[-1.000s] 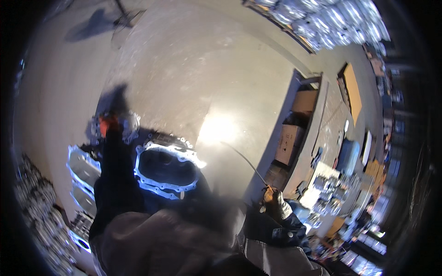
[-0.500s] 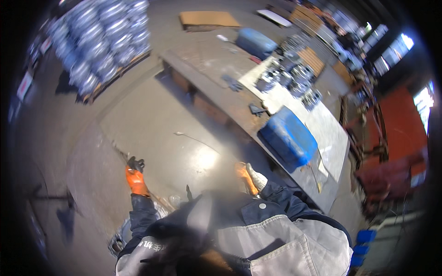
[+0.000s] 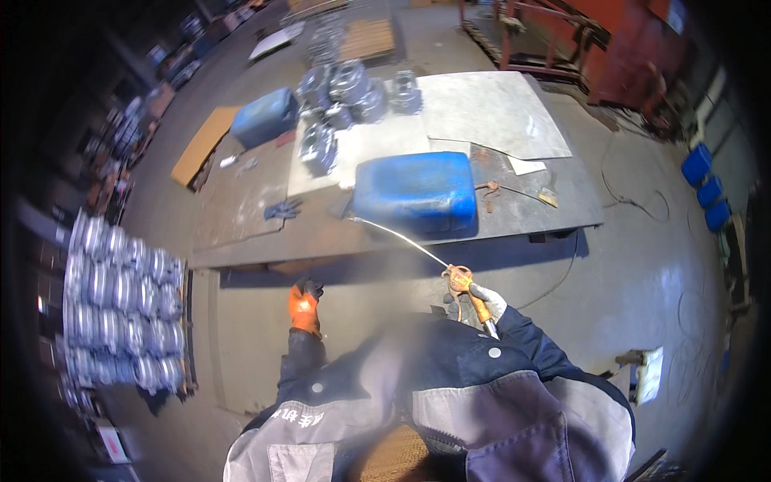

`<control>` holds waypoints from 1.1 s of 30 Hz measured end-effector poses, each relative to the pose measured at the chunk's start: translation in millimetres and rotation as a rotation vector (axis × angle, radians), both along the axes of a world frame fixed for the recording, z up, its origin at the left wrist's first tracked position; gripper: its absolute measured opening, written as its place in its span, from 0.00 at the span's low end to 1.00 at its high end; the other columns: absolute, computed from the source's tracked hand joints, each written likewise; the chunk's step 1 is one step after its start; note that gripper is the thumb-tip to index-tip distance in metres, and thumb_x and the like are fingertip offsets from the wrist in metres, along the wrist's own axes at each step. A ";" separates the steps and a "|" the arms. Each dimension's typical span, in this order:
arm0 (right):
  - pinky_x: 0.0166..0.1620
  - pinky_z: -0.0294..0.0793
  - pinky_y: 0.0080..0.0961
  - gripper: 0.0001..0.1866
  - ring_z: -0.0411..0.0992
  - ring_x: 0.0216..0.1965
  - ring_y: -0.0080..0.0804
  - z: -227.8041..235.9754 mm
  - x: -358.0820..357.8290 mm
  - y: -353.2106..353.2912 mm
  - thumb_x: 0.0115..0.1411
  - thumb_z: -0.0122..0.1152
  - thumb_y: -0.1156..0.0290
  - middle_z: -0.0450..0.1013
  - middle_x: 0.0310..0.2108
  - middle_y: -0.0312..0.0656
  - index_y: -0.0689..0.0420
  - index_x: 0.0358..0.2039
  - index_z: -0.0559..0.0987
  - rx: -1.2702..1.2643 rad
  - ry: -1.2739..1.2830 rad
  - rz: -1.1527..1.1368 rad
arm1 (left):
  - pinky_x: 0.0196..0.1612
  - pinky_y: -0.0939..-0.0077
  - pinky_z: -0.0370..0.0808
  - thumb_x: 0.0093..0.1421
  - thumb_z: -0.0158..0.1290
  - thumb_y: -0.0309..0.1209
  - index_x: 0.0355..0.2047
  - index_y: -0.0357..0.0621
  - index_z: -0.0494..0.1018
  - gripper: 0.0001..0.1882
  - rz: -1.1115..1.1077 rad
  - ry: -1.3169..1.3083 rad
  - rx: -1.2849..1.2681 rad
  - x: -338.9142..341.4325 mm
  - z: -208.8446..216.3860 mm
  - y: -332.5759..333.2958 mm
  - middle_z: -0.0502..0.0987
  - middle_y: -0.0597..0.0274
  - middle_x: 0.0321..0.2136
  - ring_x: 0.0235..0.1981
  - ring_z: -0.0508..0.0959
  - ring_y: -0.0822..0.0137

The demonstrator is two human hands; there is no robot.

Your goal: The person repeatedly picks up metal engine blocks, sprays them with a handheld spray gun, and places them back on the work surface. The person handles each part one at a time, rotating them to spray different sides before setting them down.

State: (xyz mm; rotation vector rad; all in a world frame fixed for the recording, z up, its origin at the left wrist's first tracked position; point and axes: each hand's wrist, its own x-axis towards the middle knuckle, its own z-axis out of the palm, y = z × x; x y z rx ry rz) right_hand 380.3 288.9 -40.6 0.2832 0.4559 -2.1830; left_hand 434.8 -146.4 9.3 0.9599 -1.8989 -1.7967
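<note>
My right hand (image 3: 490,300), in a whitish glove, is wrapped round the orange handle of a blow gun (image 3: 460,279). Its long thin nozzle tube (image 3: 405,239) reaches up and left to the table's near edge, by a blue plastic jerrycan (image 3: 416,191) lying on its side. My left hand (image 3: 305,304) wears an orange glove with dark fingertips. It hangs before the table with loosely bent fingers, and nothing shows in it. On the steel table (image 3: 514,221), a dark glove (image 3: 283,210) lies left of the jerrycan.
Several shiny metal castings (image 3: 349,84) stand on a pale sheet farther back. Another blue jerrycan (image 3: 265,117) lies at the table's far left. Stacked metal wheels (image 3: 120,297) stand on the left. A hose (image 3: 558,289) trails over the floor at right, and red machinery (image 3: 626,60) stands behind.
My view has swung to the right, so the table now lies straight ahead and the wheel stack sits lower left. The blow gun has come into clear sight, its nozzle pointing toward the table.
</note>
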 end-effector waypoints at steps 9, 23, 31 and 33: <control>0.48 0.70 0.21 0.33 0.69 0.48 0.24 27.9 -35.5 7.6 0.63 0.55 0.58 0.63 0.59 0.33 0.54 0.65 0.57 0.046 0.167 -0.313 | 0.39 0.70 0.73 0.58 0.51 0.35 0.46 0.37 0.71 0.19 -0.271 -0.003 -0.463 -243.9 -55.7 -67.7 0.78 0.52 0.32 0.35 0.78 0.60; 0.41 0.74 0.23 0.25 0.74 0.39 0.30 69.0 -121.5 -114.9 0.62 0.57 0.62 0.73 0.45 0.44 0.62 0.55 0.67 0.529 -0.207 -0.420 | 0.51 0.59 0.69 0.49 0.54 0.56 0.53 0.39 0.66 0.39 -0.404 -0.543 -0.707 -551.6 -99.5 -265.5 0.76 0.42 0.44 0.48 0.74 0.44; 0.45 0.73 0.24 0.17 0.73 0.43 0.31 117.3 -146.6 -155.9 0.64 0.53 0.64 0.74 0.44 0.44 0.62 0.49 0.73 0.786 -0.232 -0.451 | 0.51 0.57 0.70 0.48 0.58 0.51 0.54 0.41 0.65 0.38 -0.610 -0.699 -1.036 -664.5 -183.7 -312.1 0.76 0.45 0.45 0.48 0.75 0.47; 0.45 0.73 0.25 0.18 0.73 0.43 0.30 116.1 -142.3 -153.7 0.65 0.52 0.64 0.74 0.43 0.43 0.62 0.50 0.72 1.177 -0.200 -0.320 | 0.52 0.58 0.69 0.48 0.59 0.51 0.52 0.40 0.67 0.36 -0.766 -0.828 -1.186 -672.6 -192.9 -308.3 0.76 0.47 0.45 0.49 0.74 0.49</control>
